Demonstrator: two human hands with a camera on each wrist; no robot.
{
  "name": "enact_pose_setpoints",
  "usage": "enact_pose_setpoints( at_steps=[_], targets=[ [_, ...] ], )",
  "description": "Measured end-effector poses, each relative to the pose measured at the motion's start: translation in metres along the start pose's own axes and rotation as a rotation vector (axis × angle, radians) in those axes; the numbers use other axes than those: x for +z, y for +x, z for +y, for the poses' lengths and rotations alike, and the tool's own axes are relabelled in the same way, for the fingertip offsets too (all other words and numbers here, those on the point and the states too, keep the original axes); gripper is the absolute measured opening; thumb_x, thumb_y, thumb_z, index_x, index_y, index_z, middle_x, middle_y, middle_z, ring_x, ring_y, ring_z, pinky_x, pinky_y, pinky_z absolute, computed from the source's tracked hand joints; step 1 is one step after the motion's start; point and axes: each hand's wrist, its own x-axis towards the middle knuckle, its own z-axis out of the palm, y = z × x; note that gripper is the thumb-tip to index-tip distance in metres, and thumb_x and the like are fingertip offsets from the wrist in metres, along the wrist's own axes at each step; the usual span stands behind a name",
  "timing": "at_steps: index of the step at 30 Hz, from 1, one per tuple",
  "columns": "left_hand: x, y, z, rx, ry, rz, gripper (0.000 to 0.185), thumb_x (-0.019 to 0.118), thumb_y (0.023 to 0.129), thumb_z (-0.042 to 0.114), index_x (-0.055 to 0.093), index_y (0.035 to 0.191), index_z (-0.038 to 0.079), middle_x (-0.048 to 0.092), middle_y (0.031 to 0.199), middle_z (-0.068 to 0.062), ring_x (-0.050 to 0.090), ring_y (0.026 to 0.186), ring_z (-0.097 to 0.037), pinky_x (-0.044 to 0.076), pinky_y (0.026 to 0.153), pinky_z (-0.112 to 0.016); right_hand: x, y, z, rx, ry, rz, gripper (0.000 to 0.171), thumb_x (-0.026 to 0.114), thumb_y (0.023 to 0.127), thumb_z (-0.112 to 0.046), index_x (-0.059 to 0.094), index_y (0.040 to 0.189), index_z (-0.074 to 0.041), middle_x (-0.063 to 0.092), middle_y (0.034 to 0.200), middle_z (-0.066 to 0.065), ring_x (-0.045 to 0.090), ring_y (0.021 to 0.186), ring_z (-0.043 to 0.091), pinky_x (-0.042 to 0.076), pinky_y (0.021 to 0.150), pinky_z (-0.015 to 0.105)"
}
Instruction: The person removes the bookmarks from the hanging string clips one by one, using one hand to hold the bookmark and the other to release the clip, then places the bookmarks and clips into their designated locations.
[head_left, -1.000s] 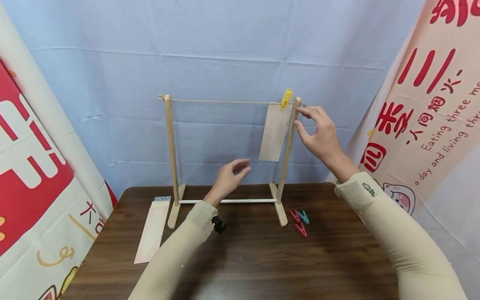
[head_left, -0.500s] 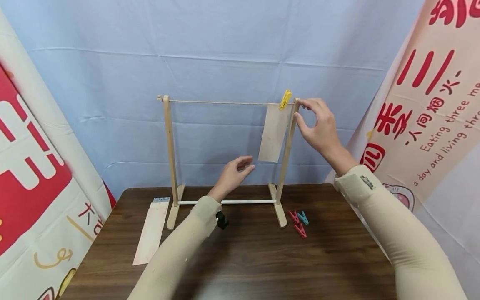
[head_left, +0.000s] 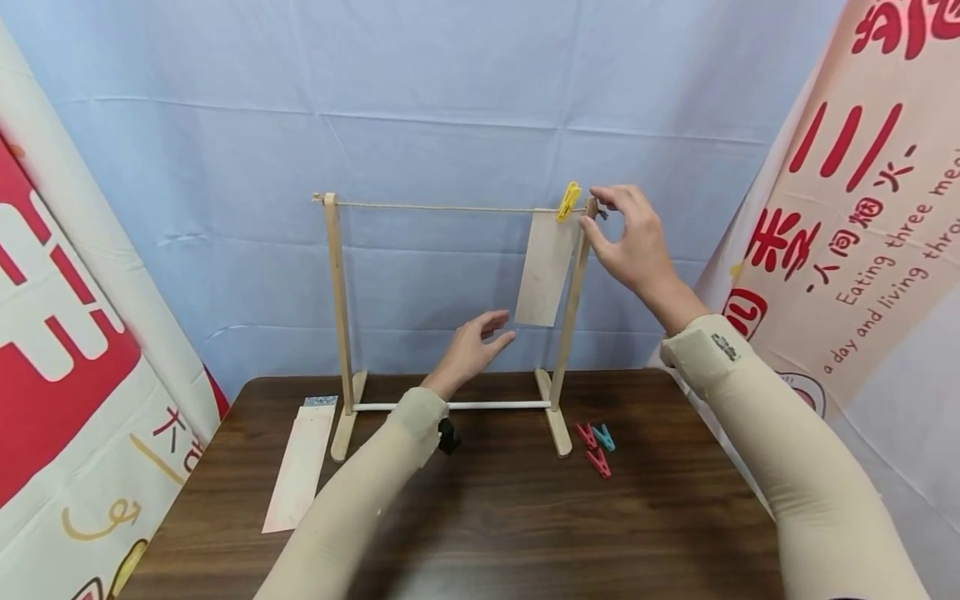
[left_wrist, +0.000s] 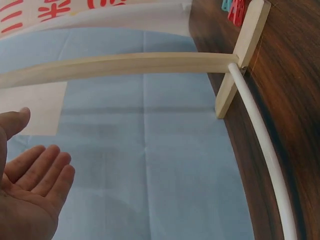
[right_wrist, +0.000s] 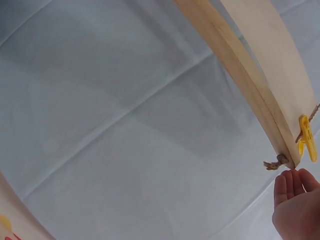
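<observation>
A wooden rack [head_left: 337,308] with a string [head_left: 450,207] across its top stands at the back of the dark table [head_left: 510,533]. A yellow clip [head_left: 569,202] pins a pale strip [head_left: 545,267] to the string beside the right post [head_left: 572,308]. My right hand [head_left: 626,237] is raised at that post's top, its fingertips [right_wrist: 292,181] just by the string's knot [right_wrist: 275,162] and the yellow clip [right_wrist: 306,137]. My left hand [head_left: 476,342] hovers open, palm up [left_wrist: 30,190], just below the hanging strip [left_wrist: 40,107], holding nothing.
A second pale strip [head_left: 300,471] lies flat on the table left of the rack's foot. Two red clips and a teal one [head_left: 596,446] lie right of the right foot. A white rod [left_wrist: 260,150] joins the feet. Printed banners hang at both sides.
My right hand has risen and moved left to the top of the right post. My left hand has lifted slightly toward the strip's lower end.
</observation>
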Motion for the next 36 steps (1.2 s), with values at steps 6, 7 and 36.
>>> enact_pose_setpoints(
  at_steps=[6, 7, 36],
  targets=[
    [-0.001, 0.008, 0.004, -0.009, 0.034, -0.022, 0.060, 0.069, 0.107, 0.038, 0.053, 0.159, 0.013, 0.058, 0.157, -0.007, 0.056, 0.144, -0.027, 0.046, 0.119, -0.041, 0.003, 0.004, 0.002, 0.036, 0.020, 0.005, 0.041, 0.076, 0.101, -0.012, 0.067, 0.138, 0.004, 0.065, 0.130, 0.024, 0.061, 0.123, 0.039, 0.049, 0.110, 0.050],
    [-0.002, 0.008, 0.006, -0.009, 0.038, -0.025, 0.059, 0.069, 0.107, 0.038, 0.052, 0.159, 0.014, 0.058, 0.158, -0.007, 0.056, 0.144, -0.026, 0.046, 0.119, -0.040, 0.004, 0.005, 0.003, 0.043, 0.024, 0.004, 0.041, 0.076, 0.102, -0.013, 0.067, 0.138, 0.004, 0.065, 0.130, 0.023, 0.061, 0.123, 0.039, 0.049, 0.110, 0.049],
    [0.005, 0.009, 0.014, -0.013, -0.003, -0.034, 0.050, 0.069, 0.108, 0.032, 0.059, 0.151, 0.010, 0.070, 0.140, -0.012, 0.063, 0.135, -0.034, 0.048, 0.116, -0.050, 0.008, 0.028, 0.007, 0.340, 0.197, -0.181, 0.050, 0.066, 0.108, -0.039, 0.065, 0.146, -0.007, 0.064, 0.137, 0.015, 0.063, 0.122, 0.023, 0.051, 0.101, 0.029]
  ],
)
